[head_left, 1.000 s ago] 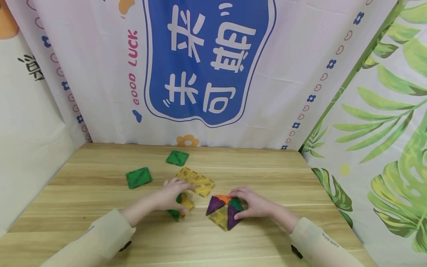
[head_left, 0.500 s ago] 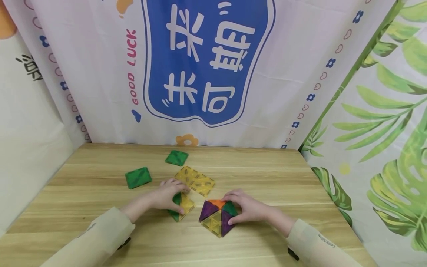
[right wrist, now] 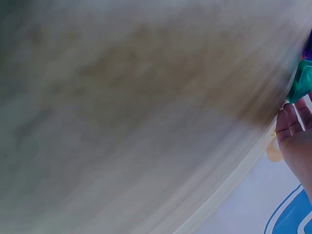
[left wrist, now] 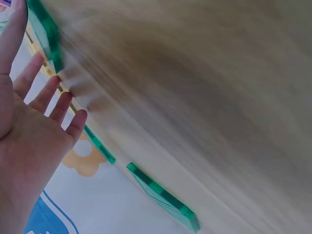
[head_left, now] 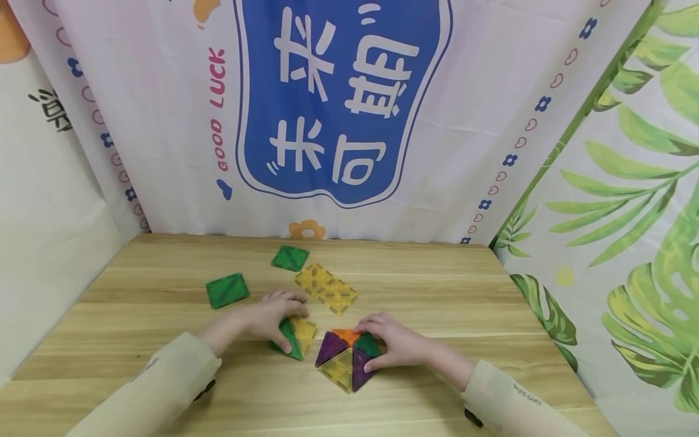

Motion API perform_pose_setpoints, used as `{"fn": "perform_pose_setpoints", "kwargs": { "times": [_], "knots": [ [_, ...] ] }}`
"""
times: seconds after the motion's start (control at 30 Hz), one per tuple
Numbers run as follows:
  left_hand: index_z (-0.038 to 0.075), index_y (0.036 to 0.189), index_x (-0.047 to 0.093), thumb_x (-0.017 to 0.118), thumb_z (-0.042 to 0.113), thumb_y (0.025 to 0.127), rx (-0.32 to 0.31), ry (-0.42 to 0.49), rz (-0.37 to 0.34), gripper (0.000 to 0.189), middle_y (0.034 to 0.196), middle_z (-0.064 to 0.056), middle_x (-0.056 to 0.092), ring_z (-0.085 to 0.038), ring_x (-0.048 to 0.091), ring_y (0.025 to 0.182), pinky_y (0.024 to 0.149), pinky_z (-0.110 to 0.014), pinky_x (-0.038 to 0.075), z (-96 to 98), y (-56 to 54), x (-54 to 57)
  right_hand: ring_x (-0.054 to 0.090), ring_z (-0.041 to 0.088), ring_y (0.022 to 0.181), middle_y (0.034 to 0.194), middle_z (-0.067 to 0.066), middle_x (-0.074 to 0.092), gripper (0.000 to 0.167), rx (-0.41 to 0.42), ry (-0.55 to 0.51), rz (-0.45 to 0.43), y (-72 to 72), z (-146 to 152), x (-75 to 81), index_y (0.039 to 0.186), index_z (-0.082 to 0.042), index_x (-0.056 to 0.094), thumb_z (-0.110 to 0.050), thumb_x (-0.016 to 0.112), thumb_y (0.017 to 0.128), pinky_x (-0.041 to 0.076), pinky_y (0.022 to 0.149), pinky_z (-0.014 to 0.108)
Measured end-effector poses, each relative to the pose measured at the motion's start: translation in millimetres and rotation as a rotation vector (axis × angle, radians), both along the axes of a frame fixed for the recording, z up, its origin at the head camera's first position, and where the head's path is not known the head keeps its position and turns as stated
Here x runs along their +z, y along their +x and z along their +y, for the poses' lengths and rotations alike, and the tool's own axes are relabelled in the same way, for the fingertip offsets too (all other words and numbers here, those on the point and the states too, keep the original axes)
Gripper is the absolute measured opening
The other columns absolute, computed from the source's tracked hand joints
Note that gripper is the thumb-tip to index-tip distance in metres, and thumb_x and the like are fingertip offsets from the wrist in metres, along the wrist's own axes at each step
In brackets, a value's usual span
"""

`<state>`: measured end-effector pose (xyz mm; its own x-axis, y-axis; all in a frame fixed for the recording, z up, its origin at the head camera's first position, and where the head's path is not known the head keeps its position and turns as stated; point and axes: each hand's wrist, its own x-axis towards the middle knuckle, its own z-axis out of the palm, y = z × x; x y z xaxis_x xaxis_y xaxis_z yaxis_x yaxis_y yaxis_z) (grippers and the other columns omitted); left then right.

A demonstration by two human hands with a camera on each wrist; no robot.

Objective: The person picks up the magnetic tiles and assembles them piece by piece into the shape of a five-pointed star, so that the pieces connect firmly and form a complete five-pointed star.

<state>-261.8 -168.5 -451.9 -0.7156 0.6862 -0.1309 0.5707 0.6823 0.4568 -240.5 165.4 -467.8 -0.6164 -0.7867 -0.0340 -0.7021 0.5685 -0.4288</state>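
My right hand [head_left: 395, 346] grips a low peaked dome of triangular magnetic tiles [head_left: 337, 369], its thumb on a purple side and fingers over the orange and green sides. Two other sides are yellow and purple. Left of it, my left hand [head_left: 264, 318] holds a smaller group of green and yellow magnetic tiles [head_left: 305, 334], thumb against a green triangle and fingers curved behind. In the left wrist view a green tile [left wrist: 46, 36] stands beside the fingers. A green tile [right wrist: 303, 80] of the dome shows at the right wrist view's edge, touching the fingers.
Two joined yellow square tiles [head_left: 326, 288] lie flat beyond my left hand. A green tile [head_left: 290, 258] lies behind them, and another green tile [head_left: 227, 291] sits further left. The wooden table [head_left: 437, 273] ends at a printed cloth [head_left: 180, 152].
The dome has slid left and nearer in my right hand. The green and yellow group has turned in my left hand. The yellow squares have shifted away and slightly right.
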Motion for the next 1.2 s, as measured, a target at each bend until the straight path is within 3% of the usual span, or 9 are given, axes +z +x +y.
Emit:
{"fn": "perform_pose_setpoints", "kwargs": {
  "times": [0.27,0.47,0.8,0.97,1.2],
  "knots": [
    [0.011,0.118,0.060,0.085,0.032,0.065,0.071,0.015,0.010,0.062,0.133,-0.008,0.049,-0.034,0.037,0.128,0.107,-0.057,0.027,-6.8,-0.7,0.5,0.040,0.019,0.128,0.137,0.001,0.046,0.071,-0.001,0.001,0.000,2.1,-8,0.0,0.136,-0.021,0.048,-0.054,0.070,0.077,0.037,0.106,0.042],
    [0.011,0.111,0.055,0.087,0.024,0.064,0.060,0.062,-0.023,0.058,0.114,-0.001,0.057,-0.025,0.051,0.113,0.098,-0.046,0.042,-10.9,-6.1,1.7,0.040,0.018,0.127,0.137,0.001,0.047,0.071,0.001,0.009,0.011,4.4,-16,1.3,0.136,-0.021,0.048,-0.052,0.072,0.077,0.037,0.106,0.039],
    [0.015,0.109,0.057,0.066,0.009,0.088,0.044,0.200,-0.096,0.024,0.109,0.001,0.059,-0.025,0.054,0.110,0.091,-0.042,0.047,-20.4,-11.9,5.7,0.041,0.017,0.123,0.135,0.000,0.048,0.070,0.008,0.029,0.026,8.2,-33,3.4,0.136,-0.020,0.048,-0.051,0.072,0.077,0.039,0.103,0.035],
    [0.016,0.109,0.057,0.060,0.011,0.092,0.084,0.254,-0.091,0.018,0.110,0.001,0.059,-0.024,0.054,0.111,0.090,-0.040,0.048,-20.2,-16.7,13.9,0.042,0.016,0.122,0.134,0.000,0.049,0.070,0.009,0.021,0.049,8.8,-40,4.0,0.135,-0.019,0.049,-0.051,0.072,0.077,0.040,0.102,0.033],
    [0.008,0.116,0.056,0.057,0.010,0.094,0.073,0.347,-0.094,0.022,0.114,-0.005,0.059,-0.024,0.054,0.109,0.089,-0.037,0.048,-2.9,-20.9,39.1,0.045,0.018,0.123,0.134,0.000,0.049,0.068,-0.016,-0.034,0.027,2.2,-45,8.1,0.134,-0.017,0.050,-0.057,0.065,0.081,0.040,0.103,0.037]
  ]
}}
